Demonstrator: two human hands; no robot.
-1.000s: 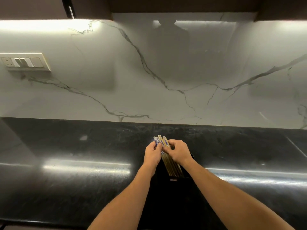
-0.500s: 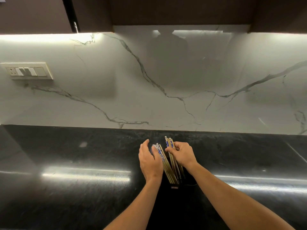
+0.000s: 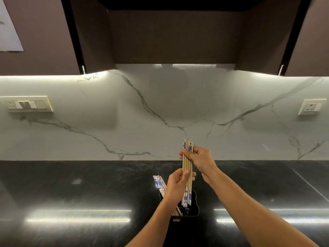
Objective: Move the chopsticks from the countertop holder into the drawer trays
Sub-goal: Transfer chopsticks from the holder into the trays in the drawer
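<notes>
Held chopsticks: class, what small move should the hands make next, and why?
Probably lift the held chopsticks straight up, clear of the black holder. The right hand grips the upright bundle high and the left hand lower, yet its lower ends sit at the holder's mouth, beside the leaning chopsticks left inside; clearing the rim first should avoid snagging.

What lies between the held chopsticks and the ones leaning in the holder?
The left hand, in the head view: it grips the held chopsticks; the leaning chopsticks show past its other side.
</notes>
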